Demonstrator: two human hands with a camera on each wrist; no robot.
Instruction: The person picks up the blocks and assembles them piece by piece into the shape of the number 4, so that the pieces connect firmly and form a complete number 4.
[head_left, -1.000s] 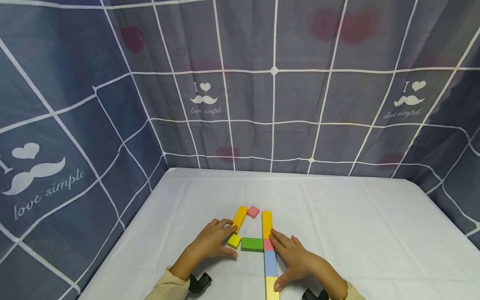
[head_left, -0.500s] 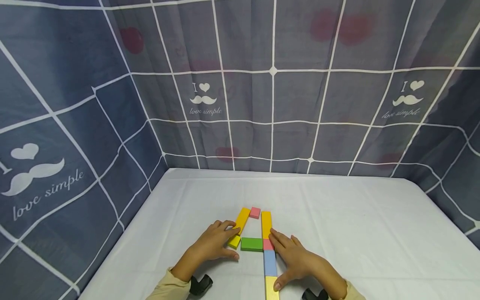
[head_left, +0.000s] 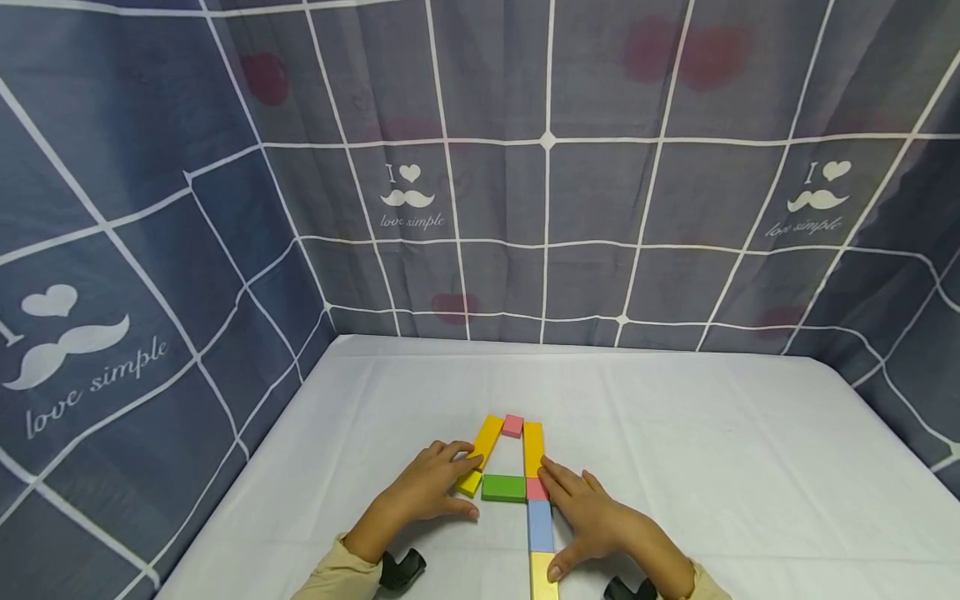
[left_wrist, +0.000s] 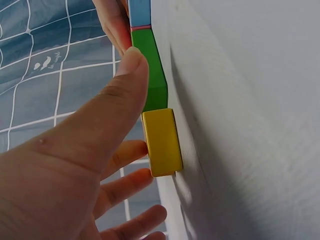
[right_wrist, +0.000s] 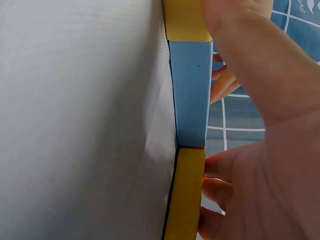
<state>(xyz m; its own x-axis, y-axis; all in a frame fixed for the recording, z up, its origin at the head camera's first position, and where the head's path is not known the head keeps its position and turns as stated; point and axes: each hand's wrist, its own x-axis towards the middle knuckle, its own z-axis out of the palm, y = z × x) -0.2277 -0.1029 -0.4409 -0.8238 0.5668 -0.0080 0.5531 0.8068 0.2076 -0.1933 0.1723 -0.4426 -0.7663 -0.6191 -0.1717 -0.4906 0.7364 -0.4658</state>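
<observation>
My left hand (head_left: 427,482) rests its fingertips on the slanted long yellow block (head_left: 491,435) and beside the small yellow block (head_left: 469,483), thumb apart and held out. A pink block (head_left: 513,426) bridges the tops of the two long yellow blocks. On the right side, an upright yellow block (head_left: 533,450), a small pink block (head_left: 535,489), a blue block (head_left: 541,527) and a pale yellow block (head_left: 542,577) form a straight column. A green block (head_left: 504,488) runs crosswise from it to the small yellow block. My right hand (head_left: 596,521) lies along the column, fingers extended, thumb on the pale yellow block.
All blocks lie flat on a white cloth-covered table (head_left: 720,450). Dark grid-patterned curtains (head_left: 495,192) stand behind and on both sides. A black wrist device (head_left: 402,570) sits below my left wrist, another (head_left: 630,590) below the right.
My left hand has shifted slightly right, bringing the slanted yellow block with it. The top pink block has slid right and turned, closing the gap to the right yellow block. The right hand stays put.
</observation>
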